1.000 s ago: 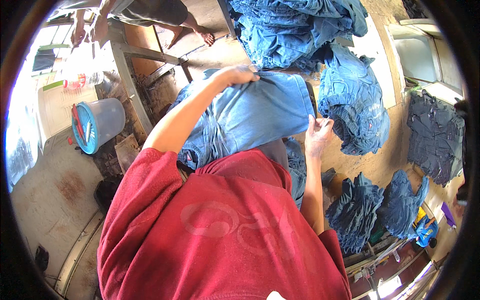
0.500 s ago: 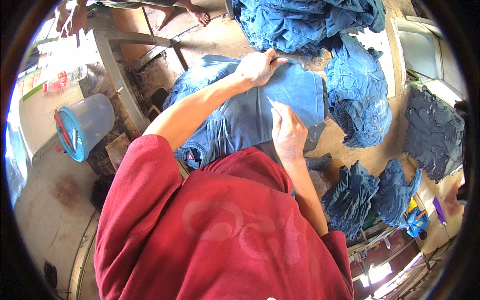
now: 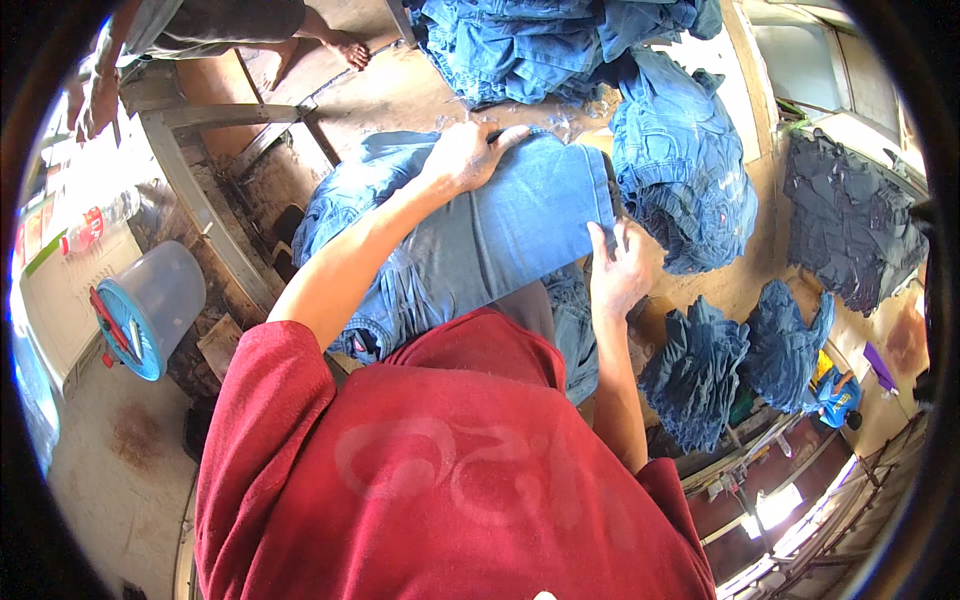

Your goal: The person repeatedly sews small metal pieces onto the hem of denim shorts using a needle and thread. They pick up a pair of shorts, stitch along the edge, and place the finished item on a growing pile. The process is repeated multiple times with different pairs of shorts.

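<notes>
A pair of blue jeans (image 3: 520, 215) lies across my lap, one leg stretched flat toward the right with its hem on that side. My left hand (image 3: 468, 158) is closed over the far edge of this leg, thumb pointing right along the cloth. At the near corner of the hem, my right hand (image 3: 620, 275) is closed on the cloth, thumb on the upper face. A small pointed tool showed in this hand a moment ago; now I cannot make it out clearly. The jeans' gathered waist end is on the left, near my red shirt.
Large heaps of blue jeans (image 3: 530, 50) lie ahead, with another pile (image 3: 685, 180) right of the hem. Dark garments (image 3: 850, 220) lie farther right. A clear bucket with a blue lid (image 3: 135, 325) stands left, by a wooden frame (image 3: 190, 200). Another person's bare foot (image 3: 345, 48) shows far left.
My right hand has moved right, from above the middle of the jeans leg to the hem corner. The left hand still holds the far edge. The whole view has shifted slightly.
</notes>
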### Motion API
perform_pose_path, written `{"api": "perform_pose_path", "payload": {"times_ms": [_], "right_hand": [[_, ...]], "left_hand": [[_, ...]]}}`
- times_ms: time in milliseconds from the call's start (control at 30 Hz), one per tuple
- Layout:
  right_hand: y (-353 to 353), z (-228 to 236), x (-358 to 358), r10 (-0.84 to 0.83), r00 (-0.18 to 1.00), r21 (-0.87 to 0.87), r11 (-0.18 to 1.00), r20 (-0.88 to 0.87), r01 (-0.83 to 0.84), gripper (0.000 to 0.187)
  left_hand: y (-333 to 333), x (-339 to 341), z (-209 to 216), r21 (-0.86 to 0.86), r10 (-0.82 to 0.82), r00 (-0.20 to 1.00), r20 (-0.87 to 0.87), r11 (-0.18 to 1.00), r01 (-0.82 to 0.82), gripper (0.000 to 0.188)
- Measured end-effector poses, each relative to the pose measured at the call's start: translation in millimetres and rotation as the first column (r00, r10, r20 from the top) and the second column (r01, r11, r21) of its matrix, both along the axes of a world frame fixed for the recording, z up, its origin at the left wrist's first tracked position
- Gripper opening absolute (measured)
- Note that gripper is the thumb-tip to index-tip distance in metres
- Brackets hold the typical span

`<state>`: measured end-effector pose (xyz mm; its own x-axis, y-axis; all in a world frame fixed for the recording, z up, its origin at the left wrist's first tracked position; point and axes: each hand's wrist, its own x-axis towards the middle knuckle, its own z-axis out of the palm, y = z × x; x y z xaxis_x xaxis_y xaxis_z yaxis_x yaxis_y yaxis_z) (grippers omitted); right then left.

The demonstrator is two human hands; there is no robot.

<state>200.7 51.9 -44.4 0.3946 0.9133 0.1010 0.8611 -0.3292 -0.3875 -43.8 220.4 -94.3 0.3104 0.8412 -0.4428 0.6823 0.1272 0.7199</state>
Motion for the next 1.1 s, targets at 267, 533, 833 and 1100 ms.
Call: {"api": "perform_pose_path", "payload": {"times_ms": [267,533,833,1100], "right_hand": [[-0.2,-4.7,18.0,0.131,0.976,-0.148,0.983,0.173,-0.105,0.026],[19.0,13.5,-16.7,0.070,0.982,-0.121,0.988,-0.174,-0.091,0.014],[25.6,29.1,-120.1,0.496,0.863,-0.006,0.866,-0.099,-0.499,0.023],[48.2,25.5,-131.4,0.541,0.841,-0.081,0.839,0.024,-0.538,0.019]], "left_hand": [[-0.7,-0.6,2.4,-0.109,0.038,0.996,0.077,0.994,-0.029,0.063],[3.3,-1.8,-26.6,0.224,0.024,0.993,0.113,0.973,-0.049,0.048],[-0.4,-0.5,-28.8,0.271,0.076,0.993,0.091,0.957,-0.099,0.029],[-0.5,0.5,-30.2,0.335,0.099,0.991,0.089,0.934,-0.123,0.024]]}}
